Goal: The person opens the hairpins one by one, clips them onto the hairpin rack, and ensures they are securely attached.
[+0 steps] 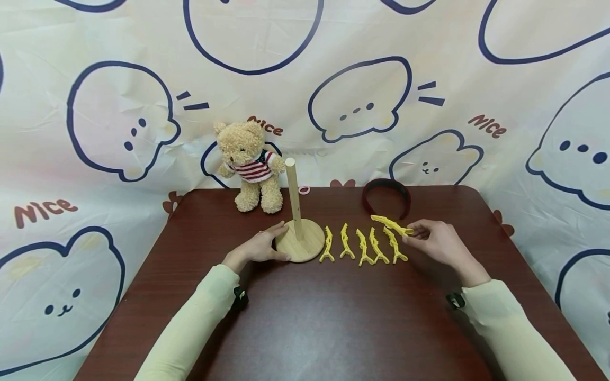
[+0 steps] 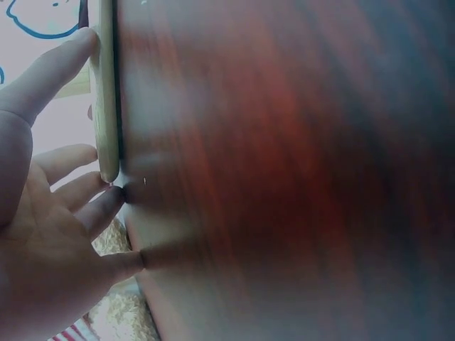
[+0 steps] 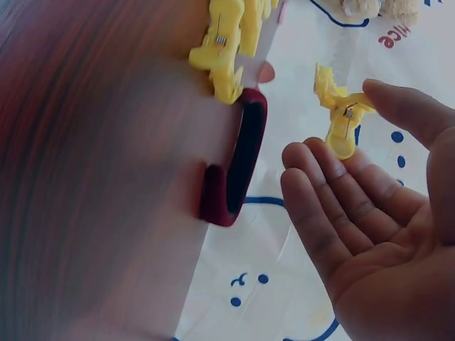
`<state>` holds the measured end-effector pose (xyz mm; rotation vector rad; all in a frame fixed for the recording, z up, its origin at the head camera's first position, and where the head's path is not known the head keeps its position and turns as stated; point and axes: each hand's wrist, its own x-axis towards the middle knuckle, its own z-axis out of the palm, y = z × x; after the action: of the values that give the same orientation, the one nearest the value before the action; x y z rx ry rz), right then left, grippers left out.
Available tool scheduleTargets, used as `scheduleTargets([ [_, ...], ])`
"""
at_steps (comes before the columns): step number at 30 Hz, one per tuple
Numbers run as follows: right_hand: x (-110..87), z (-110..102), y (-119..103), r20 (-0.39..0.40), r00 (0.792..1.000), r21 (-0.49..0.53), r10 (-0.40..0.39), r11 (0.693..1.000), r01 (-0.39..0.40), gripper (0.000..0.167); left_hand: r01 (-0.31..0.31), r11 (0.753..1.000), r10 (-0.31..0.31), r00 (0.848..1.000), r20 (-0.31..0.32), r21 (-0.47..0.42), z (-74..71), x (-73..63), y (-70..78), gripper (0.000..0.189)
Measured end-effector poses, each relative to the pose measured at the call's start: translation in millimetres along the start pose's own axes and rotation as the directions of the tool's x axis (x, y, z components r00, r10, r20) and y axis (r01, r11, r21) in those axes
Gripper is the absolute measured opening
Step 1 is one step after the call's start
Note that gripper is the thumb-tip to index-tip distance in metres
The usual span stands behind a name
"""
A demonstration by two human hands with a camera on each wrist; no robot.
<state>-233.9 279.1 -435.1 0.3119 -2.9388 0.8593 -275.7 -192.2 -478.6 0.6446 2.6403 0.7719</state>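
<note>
Our sleeves (image 1: 190,323) lie nearest. Our right hand (image 1: 440,242) pinches a clip (image 1: 389,224) by its handles (image 3: 340,148), the best hold; it looks light, stiff, springy. Five others (image 1: 375,245) lie just left of that hand. Our left hand (image 1: 257,246) spreads against the base (image 1: 312,244).

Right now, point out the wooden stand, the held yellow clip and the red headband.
Wooden stand (image 1: 295,206), head view, on its upright post.
Held yellow clip (image 3: 348,114), right wrist view, at its spring.
Red headband (image 1: 385,182), head view, on its curved top.

The left hand (image 2: 53,224), thumb and fingers apart, holds a wooden base (image 2: 105,99) on a reddish-brown tabletop (image 2: 277,177); plush fur (image 2: 124,316) beyond.
</note>
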Motion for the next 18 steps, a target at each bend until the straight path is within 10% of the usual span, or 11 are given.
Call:
scheduleTargets([
  [18,12.9,27,-35,0.051,0.996,0.100,-0.071,0.993,0.066,0.035,0.006,1.000,-0.006,1.000,-0.005,0.004,-0.8,-0.7,0.1,0.094],
])
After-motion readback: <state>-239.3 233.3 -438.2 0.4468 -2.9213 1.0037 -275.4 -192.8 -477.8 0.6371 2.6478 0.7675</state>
